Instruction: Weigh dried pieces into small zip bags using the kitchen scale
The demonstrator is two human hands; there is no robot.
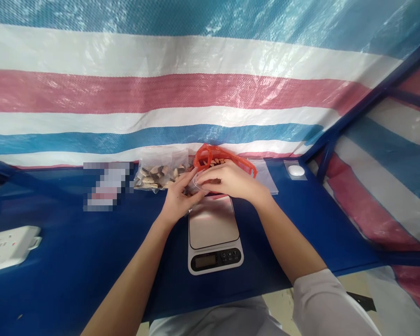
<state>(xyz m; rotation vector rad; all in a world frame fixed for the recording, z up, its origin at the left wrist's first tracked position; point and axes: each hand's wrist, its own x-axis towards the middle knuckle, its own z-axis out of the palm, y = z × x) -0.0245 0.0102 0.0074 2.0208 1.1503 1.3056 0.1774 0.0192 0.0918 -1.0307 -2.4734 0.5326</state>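
Note:
Just beyond the far edge of a white kitchen scale (215, 224), both hands meet over a clear plastic bag (195, 185). My left hand (178, 198) closes on the bag's left side with thumb and fingers. From the right, my right hand (227, 179) pinches the same bag, and its fingers cover much of it. What lies inside that bag is mostly hidden. Right behind my right hand sits an open red plastic bag (245, 164) holding small brown pieces (217, 162). Clear bags of brown-and-pale chunks (154, 176) lie beside my left hand.
At the right, a small clear packet holds a white round object (296, 171). Flat clear bags (269, 177) lie behind my right forearm. A white power strip (12, 246) is on the left of the blue table (84, 261). Striped sheeting (196, 93) hangs behind.

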